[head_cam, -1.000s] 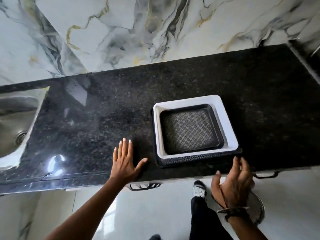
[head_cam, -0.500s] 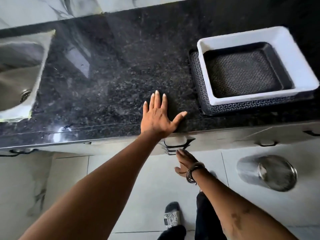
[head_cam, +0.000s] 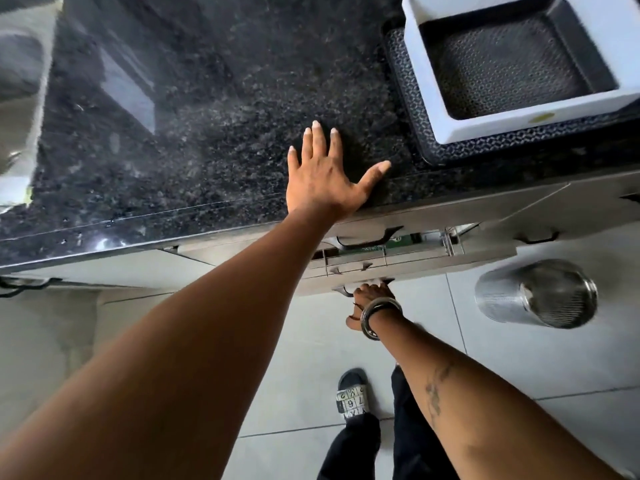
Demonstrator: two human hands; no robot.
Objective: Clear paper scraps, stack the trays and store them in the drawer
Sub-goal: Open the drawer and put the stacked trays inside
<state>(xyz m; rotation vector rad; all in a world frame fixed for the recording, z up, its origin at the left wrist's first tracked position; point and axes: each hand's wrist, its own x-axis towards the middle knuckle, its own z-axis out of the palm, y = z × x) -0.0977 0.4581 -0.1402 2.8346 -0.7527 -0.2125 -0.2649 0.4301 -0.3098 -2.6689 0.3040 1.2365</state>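
Note:
The stacked trays sit at the top right on the black granite counter (head_cam: 207,133): a white tray (head_cam: 609,109) holding a small black patterned tray (head_cam: 509,64), both on a larger black patterned tray (head_cam: 419,133). My left hand (head_cam: 325,174) lies flat, fingers spread, on the counter edge to the left of the stack. Below the counter, my right hand (head_cam: 369,294), with bangles on the wrist, grips the handle of a grey drawer (head_cam: 415,268) that stands partly pulled out. Something green shows inside it.
A steel sink (head_cam: 20,81) is at the far left. A round steel mesh bin (head_cam: 540,292) stands on the tiled floor to the right of the drawer. Another drawer handle (head_cam: 536,237) shows at the right. My sandalled foot (head_cam: 351,396) is below.
My right hand has gone from the counter's front edge down to the drawer handle and pulled the drawer partly out. The view has tilted downward; my left hand stays flat on the counter.

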